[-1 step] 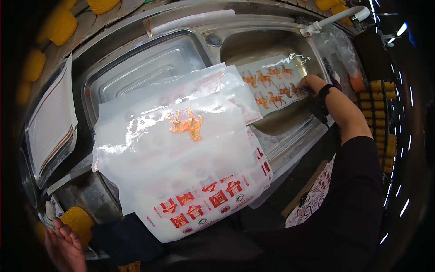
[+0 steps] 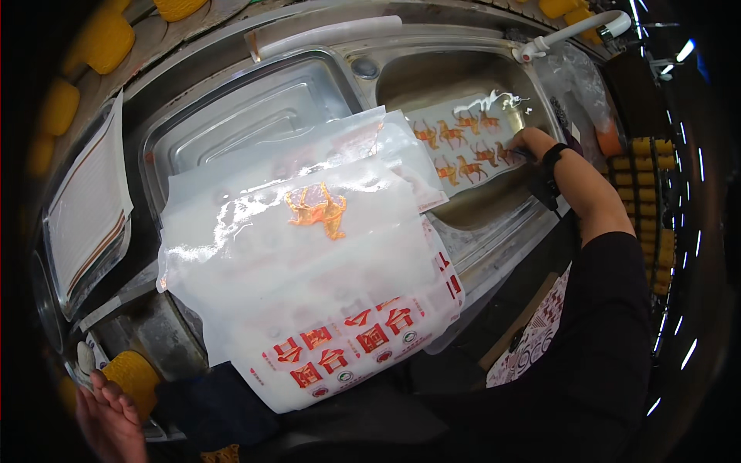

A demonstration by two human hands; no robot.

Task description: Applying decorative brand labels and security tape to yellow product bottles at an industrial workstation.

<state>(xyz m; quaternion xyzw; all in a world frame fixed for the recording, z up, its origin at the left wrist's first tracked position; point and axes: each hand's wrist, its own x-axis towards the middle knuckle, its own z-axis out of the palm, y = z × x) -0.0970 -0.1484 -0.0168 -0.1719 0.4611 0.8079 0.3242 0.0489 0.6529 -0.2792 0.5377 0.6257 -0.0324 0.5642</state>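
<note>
My right hand [image 2: 529, 144] reaches into the water-filled sink basin [image 2: 409, 71] at the right, fingers bent around the right edge of a pale decal sheet [image 2: 457, 147]. Two rows of small orange-gold horse-like figures are on that sheet. Part of the fingers is hidden. At the lower left, my left hand [image 2: 112, 420] is held with its fingers stretched out and touches nothing visible. Between the hands, a large whitish plastic-wrapped stack [image 2: 278, 270] carries red print. One gold horse-like decal [image 2: 320, 212] lies on its wet top.
A stainless steel tray [image 2: 255, 108] lies behind the stack, and a white faucet [image 2: 571, 32] arches over the sink's far right. Printed sheets [image 2: 89, 208] stand at the left. Yellow cylinders [image 2: 131, 378] surround the work area, and a patterned box [image 2: 532, 332] is below my right arm.
</note>
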